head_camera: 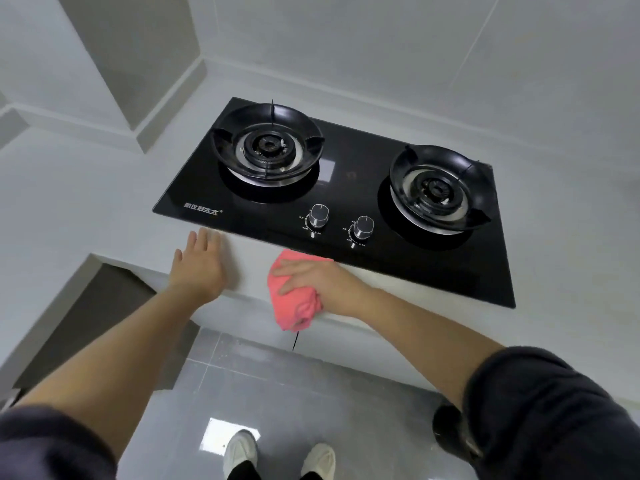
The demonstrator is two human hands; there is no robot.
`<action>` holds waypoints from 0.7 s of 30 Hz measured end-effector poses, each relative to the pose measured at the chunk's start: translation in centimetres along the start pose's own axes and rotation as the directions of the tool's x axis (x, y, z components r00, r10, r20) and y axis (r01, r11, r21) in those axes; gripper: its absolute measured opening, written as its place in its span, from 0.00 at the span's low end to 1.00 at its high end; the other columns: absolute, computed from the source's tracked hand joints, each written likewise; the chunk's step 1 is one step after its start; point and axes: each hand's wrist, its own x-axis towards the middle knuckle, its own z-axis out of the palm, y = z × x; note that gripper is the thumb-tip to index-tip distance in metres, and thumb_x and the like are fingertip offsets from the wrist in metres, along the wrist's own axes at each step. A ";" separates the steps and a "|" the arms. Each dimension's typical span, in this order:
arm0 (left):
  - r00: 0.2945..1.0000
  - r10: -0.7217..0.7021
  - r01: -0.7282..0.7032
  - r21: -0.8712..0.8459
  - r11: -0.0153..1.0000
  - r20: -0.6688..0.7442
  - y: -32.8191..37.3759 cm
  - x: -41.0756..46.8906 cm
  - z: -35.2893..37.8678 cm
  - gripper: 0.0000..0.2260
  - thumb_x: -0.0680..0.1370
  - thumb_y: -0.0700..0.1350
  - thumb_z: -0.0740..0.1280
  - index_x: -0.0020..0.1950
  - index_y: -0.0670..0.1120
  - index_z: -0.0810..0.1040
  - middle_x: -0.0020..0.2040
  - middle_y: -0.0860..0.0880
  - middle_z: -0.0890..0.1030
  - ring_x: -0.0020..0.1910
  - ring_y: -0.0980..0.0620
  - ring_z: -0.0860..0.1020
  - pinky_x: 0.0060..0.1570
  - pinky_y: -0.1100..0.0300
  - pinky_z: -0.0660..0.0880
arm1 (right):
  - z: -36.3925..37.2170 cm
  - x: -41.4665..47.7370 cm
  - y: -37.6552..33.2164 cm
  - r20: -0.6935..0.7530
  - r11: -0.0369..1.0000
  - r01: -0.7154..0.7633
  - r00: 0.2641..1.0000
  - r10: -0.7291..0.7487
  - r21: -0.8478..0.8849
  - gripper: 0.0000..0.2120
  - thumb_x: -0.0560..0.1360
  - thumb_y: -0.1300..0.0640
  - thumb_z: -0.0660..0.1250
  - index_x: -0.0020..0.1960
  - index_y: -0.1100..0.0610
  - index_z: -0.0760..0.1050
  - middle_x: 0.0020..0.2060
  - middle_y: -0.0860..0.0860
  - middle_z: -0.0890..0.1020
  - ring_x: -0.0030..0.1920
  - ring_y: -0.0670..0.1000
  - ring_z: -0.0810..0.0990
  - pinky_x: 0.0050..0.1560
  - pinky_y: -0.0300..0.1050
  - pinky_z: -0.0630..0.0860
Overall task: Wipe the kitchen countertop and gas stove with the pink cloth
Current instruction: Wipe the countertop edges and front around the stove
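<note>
A black glass gas stove (pixel 349 157) with two burners and two knobs is set into the pale grey countertop (pixel 86 188). The pink cloth (pixel 294 299) lies bunched on the countertop's front strip, just below the stove's near edge, with part of it hanging over the counter edge. My right hand (pixel 311 278) lies on top of the cloth, fingers spread over it and curled round its bunched end. My left hand (pixel 201 261) rests flat on the countertop to the left of the cloth, fingers straight, holding nothing.
The left burner (pixel 268 143) and right burner (pixel 438 188) carry raised black pan supports. Two knobs (pixel 318 214) stand near the stove's front. Grey tiled walls rise behind. A recess opens below the counter at left (pixel 97 306). My feet stand on grey floor tiles (pixel 277 393).
</note>
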 end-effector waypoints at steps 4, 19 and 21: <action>0.995 -0.101 0.102 0.025 0.995 -0.019 -3.3 -0.4 -0.7 0.23 0.76 0.37 0.55 0.72 0.40 0.57 0.71 0.42 0.58 0.70 0.42 0.57 0.63 0.45 0.64 | 3.2 6.4 -1.6 0.112 0.978 0.181 0.979 -0.169 -0.104 0.28 0.64 0.77 0.67 0.62 0.62 0.78 0.70 0.57 0.71 0.73 0.56 0.65 0.68 0.43 0.63; 0.999 0.024 -0.022 0.070 0.997 -0.039 -7.2 3.5 -2.3 0.29 0.78 0.35 0.53 0.78 0.41 0.49 0.78 0.42 0.48 0.78 0.44 0.46 0.74 0.46 0.53 | 3.2 12.0 1.1 0.033 0.991 0.063 0.997 -0.068 0.115 0.29 0.62 0.80 0.61 0.60 0.65 0.78 0.68 0.60 0.72 0.72 0.58 0.66 0.73 0.46 0.60; 0.998 0.066 -0.064 0.087 0.994 -0.014 -6.0 3.8 -2.3 0.28 0.79 0.36 0.51 0.79 0.42 0.46 0.79 0.43 0.44 0.78 0.44 0.43 0.76 0.48 0.49 | 3.0 9.2 3.0 0.012 0.981 -0.038 0.999 0.037 0.192 0.29 0.62 0.80 0.63 0.60 0.62 0.79 0.67 0.58 0.74 0.72 0.55 0.68 0.73 0.45 0.62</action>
